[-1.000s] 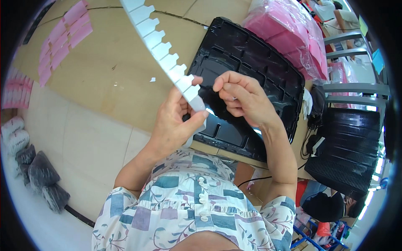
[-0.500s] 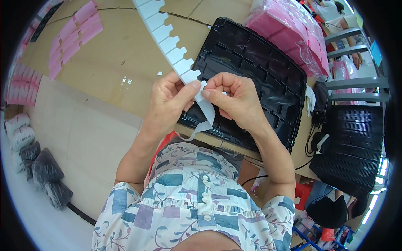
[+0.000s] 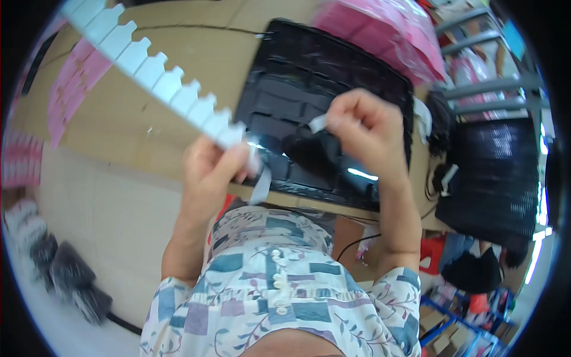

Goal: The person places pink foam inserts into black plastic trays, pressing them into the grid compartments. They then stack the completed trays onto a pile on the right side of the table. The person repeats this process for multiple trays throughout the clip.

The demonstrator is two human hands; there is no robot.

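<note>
A long white strip of notched stickers slants from the upper left down to my left hand, which pinches its lower end between thumb and fingers. A loose tail of backing hangs below that grip. Apart from the strip, my right hand pinches a small white sticker at its fingertips, over a black plastic tray. The tray lies on the brown table and has a grid of shallow compartments, with glare on parts of it. Both hands are slightly blurred.
Pink items in clear plastic lie beyond the tray. Pink sheets rest at the table's left. To the right are a black ribbed crate and grey rack bars. Dark bagged bundles sit at the lower left.
My hands have moved apart: the right went right with a small sticker, now off the strip. The left shifted left and down, and the strip leans further left.
</note>
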